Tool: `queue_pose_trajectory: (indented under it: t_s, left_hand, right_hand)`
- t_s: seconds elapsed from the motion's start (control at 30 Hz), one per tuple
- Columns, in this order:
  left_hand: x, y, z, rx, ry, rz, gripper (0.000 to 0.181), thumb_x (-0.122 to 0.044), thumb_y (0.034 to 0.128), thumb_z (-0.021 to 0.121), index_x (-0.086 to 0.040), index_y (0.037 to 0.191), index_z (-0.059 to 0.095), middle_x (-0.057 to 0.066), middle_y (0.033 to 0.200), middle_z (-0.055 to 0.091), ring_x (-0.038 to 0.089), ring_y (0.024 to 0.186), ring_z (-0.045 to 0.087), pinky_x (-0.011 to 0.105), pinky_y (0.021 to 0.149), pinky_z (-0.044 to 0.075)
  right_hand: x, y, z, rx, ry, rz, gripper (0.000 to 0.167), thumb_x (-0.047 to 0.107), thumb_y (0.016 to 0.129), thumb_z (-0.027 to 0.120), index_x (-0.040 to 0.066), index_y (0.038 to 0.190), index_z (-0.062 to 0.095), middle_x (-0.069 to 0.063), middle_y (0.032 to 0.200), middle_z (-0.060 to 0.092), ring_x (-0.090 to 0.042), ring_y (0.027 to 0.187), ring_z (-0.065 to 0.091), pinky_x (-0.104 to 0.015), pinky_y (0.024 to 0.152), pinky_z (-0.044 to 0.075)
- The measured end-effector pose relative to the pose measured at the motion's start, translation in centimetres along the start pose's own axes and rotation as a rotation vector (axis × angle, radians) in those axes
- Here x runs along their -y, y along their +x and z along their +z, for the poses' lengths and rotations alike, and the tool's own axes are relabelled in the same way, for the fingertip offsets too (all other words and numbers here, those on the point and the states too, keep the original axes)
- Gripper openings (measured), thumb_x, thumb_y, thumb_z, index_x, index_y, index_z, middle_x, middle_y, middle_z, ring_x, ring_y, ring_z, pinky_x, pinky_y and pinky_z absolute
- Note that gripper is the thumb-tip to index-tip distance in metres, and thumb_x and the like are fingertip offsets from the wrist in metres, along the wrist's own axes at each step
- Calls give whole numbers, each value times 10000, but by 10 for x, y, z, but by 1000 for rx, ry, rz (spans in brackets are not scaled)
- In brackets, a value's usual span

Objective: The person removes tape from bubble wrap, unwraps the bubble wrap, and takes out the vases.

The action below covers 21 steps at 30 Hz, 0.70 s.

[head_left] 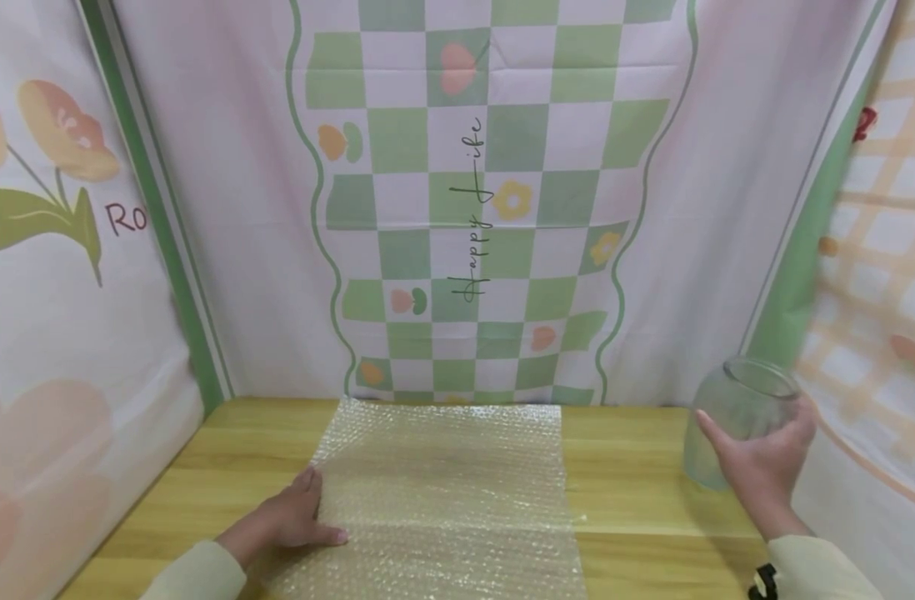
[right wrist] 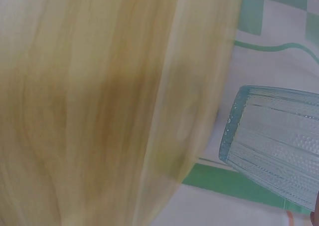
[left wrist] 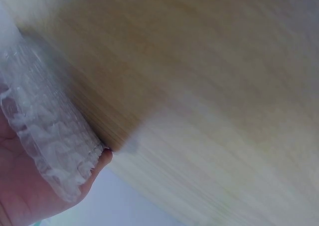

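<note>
A sheet of clear bubble wrap (head_left: 457,492) lies lengthwise on the wooden table. My left hand (head_left: 296,512) holds its left edge, the thumb lying over the sheet. In the left wrist view, the edge of the wrap (left wrist: 50,116) bends up against the palm, and a fingertip shows at its corner. At the right, my right hand (head_left: 776,467) grips a bluish, see-through glass jar (head_left: 705,442) from its near side, its mouth upward. The right wrist view shows the jar's ribbed, textured side and thick base, with only a sliver of a finger at the frame's edge.
The wooden table (head_left: 630,467) reaches back to a hanging cloth (head_left: 457,200) with green checks and lettering. Printed cloths also hang at the left (head_left: 67,333) and right (head_left: 877,333), close beside the table. A black item (head_left: 763,582) shows at the right cuff.
</note>
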<state>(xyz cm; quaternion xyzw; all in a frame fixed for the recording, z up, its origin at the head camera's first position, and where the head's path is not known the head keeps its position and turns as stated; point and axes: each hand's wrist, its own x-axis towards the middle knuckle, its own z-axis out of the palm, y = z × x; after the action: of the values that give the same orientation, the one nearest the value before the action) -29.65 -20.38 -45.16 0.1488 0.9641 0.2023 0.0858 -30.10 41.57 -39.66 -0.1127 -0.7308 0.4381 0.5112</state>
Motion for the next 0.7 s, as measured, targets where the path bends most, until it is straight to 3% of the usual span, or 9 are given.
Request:
queue_pose_trajectory:
  t_s: [0.7]
  left_hand:
    - [-5, -3, -3, 11, -20, -7, 1191, -593, 736, 751, 236, 1402, 216, 437, 1472, 109, 554, 1360, 167, 619, 1095, 218]
  right_hand:
    - [-24, 1, -11, -7, -41, 63, 1129, 108, 604, 931, 229, 1488, 238, -36, 1472, 311, -167, 1296, 348, -267, 1126, 244]
